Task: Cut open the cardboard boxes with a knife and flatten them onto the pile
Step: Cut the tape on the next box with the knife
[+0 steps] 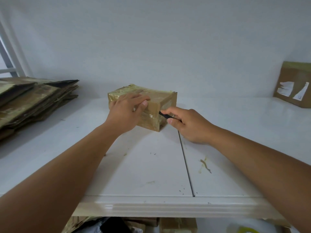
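Two hands busy | left hand (pixel 125 113) pressing box (pixel 165 100), right hand (pixel 188 122) gripping knife (pixel 165 115) | risk: blade slips across tape toward my left fingers (pixel 144 103).

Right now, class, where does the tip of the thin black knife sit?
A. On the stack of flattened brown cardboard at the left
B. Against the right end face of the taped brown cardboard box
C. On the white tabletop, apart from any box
B: the right hand holds the thin black knife with its tip at the taped brown cardboard box's right end, while the left hand rests on top.
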